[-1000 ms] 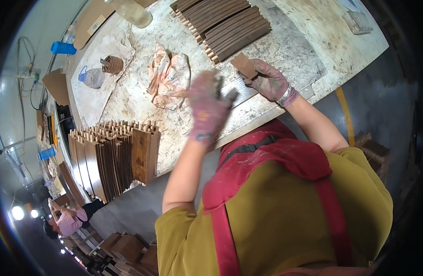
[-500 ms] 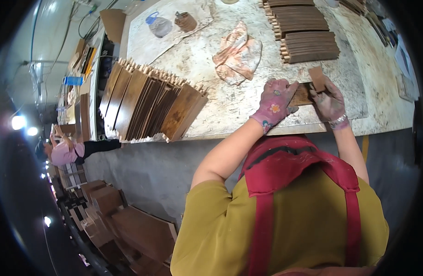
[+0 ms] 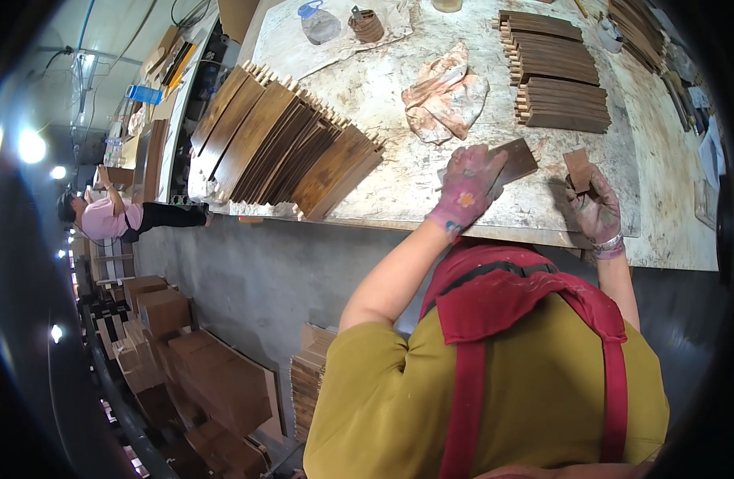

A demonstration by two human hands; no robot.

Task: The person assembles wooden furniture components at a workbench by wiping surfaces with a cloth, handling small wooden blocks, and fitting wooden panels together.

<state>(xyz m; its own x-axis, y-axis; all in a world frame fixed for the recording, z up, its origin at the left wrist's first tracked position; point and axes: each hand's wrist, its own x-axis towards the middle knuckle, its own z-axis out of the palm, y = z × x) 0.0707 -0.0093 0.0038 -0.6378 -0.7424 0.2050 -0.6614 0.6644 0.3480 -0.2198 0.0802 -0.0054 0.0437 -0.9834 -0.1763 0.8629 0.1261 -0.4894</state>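
In a pink, stained work glove, my left hand [image 3: 468, 182] grips a short dark-brown wooden board [image 3: 519, 158] just over the table's near edge. The board is tilted, and its near end is hidden behind my fingers. To the right of it, apart from the board, my gloved right hand [image 3: 597, 209] pinches a small brown piece of sandpaper [image 3: 577, 169]. Beyond both hands a crumpled, stained white rag [image 3: 445, 96] lies on the table [image 3: 367, 195].
At the left stands a row of brown boards with pegged ends [image 3: 263, 136]; similar boards are stacked [image 3: 557, 73] at the far right. A clear bottle [image 3: 321, 27] and a brown container [image 3: 366, 26] sit at the back. Cartons [image 3: 215, 375] and another person [image 3: 103, 217] are beyond the left side.
The board has lifted and turned in my left hand. My right hand, with the sandpaper, has drawn away from it to the right. The view has shifted slightly.
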